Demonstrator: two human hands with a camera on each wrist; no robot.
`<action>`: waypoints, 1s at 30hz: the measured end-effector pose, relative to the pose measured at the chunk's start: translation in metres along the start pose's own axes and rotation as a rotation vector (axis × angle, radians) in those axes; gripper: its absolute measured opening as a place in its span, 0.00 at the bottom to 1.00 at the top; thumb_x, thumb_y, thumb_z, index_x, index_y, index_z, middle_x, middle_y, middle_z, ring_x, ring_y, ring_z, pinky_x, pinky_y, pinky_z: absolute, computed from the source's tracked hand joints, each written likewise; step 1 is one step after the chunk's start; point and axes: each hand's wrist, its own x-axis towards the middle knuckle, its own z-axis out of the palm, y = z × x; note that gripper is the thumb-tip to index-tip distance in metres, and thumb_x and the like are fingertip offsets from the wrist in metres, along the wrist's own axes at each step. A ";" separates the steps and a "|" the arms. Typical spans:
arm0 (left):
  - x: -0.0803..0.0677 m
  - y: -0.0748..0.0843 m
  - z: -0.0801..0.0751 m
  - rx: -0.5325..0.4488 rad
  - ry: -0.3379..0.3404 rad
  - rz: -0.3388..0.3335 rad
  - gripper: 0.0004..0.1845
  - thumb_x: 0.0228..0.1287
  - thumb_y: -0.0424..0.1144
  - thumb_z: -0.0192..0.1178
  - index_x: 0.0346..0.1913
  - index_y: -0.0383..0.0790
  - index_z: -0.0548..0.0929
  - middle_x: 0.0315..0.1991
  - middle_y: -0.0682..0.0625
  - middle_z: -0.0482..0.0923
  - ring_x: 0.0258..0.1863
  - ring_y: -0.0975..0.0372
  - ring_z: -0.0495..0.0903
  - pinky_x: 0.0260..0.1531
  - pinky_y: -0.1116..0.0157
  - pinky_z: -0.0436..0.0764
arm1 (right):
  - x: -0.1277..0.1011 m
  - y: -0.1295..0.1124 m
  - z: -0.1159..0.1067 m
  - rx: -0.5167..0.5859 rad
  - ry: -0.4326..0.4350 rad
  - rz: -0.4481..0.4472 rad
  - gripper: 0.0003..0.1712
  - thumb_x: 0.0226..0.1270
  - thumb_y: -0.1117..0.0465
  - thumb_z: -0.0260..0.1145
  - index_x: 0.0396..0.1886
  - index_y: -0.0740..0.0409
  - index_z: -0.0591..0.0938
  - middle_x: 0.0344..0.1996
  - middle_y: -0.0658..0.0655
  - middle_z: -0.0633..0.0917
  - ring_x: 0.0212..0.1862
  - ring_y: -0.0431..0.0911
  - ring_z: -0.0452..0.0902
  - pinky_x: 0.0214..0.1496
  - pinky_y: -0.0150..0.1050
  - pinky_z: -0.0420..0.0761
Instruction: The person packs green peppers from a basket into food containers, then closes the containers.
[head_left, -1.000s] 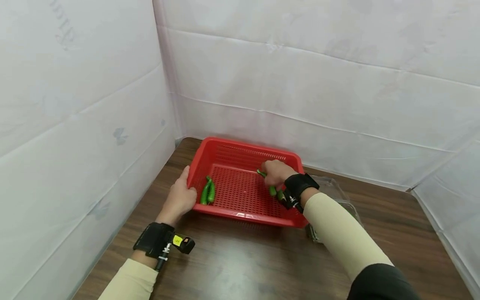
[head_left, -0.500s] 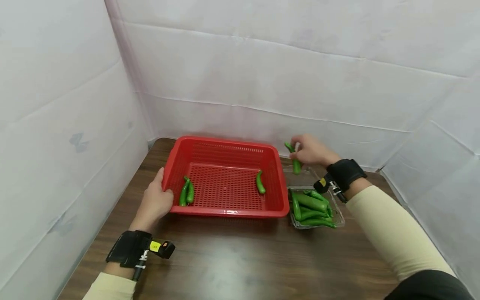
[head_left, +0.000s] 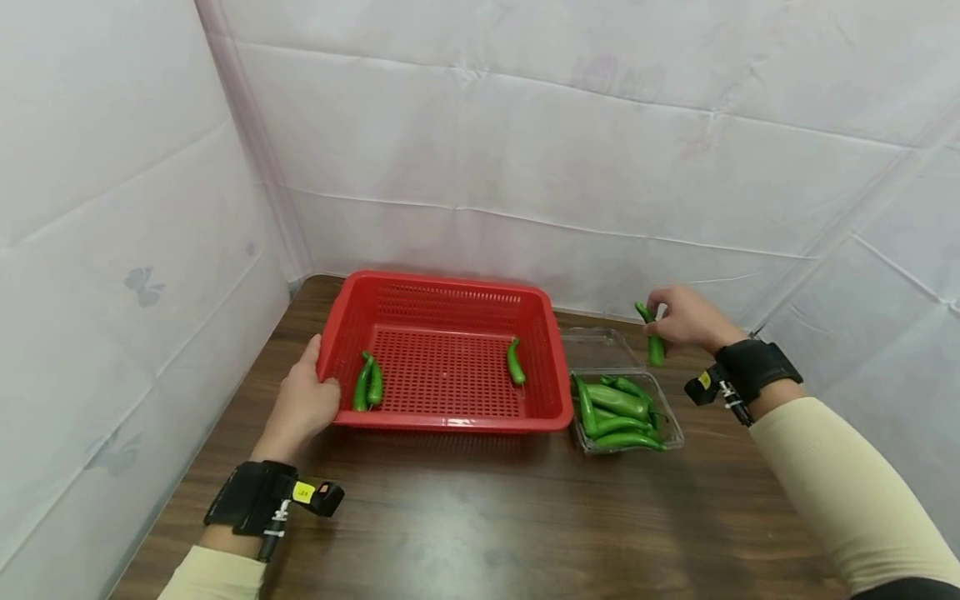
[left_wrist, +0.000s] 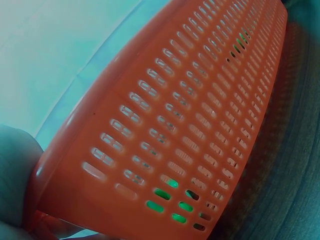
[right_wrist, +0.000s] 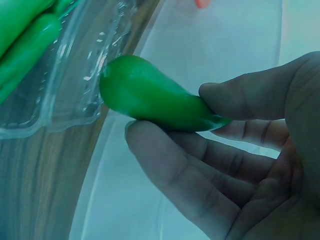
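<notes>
My left hand grips the left rim of a red plastic basket with slotted walls, thumb at the inner side. Two green chili peppers lie together at the basket's left end, and a single chili pepper lies near its right end. To the right of the basket, my right hand pinches another green chili pepper between thumb and fingers, above the table's back right part. Beside the basket, a clear plastic clamshell box holds several green peppers.
The box's clear lid lies folded back behind it. A brown wooden table carries everything. White sheeting stands as walls at the back, left and right, close behind the basket.
My right hand has come out of the basket with a chili pepper and moved right, past the clamshell box. One pepper shows where that hand was. The left hand keeps its grip on the rim.
</notes>
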 end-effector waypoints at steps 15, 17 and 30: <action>0.000 -0.001 0.000 -0.011 0.000 -0.014 0.42 0.74 0.30 0.41 0.85 0.40 0.33 0.79 0.25 0.55 0.74 0.34 0.65 0.68 0.33 0.70 | -0.013 0.026 0.021 0.007 -0.055 0.052 0.06 0.67 0.67 0.65 0.39 0.68 0.80 0.23 0.60 0.86 0.21 0.45 0.84 0.26 0.42 0.86; 0.000 -0.001 0.000 -0.011 0.003 -0.013 0.42 0.74 0.30 0.41 0.85 0.40 0.33 0.79 0.25 0.55 0.74 0.34 0.65 0.68 0.33 0.70 | -0.013 0.029 0.026 0.024 -0.066 0.056 0.05 0.65 0.69 0.63 0.39 0.69 0.80 0.21 0.60 0.86 0.21 0.48 0.84 0.24 0.41 0.85; 0.001 0.001 0.000 -0.008 0.001 -0.007 0.42 0.74 0.30 0.41 0.85 0.39 0.33 0.79 0.25 0.55 0.75 0.33 0.64 0.68 0.33 0.70 | -0.023 0.044 0.055 0.034 -0.142 0.154 0.18 0.67 0.68 0.58 0.53 0.73 0.81 0.29 0.62 0.87 0.24 0.48 0.86 0.28 0.43 0.87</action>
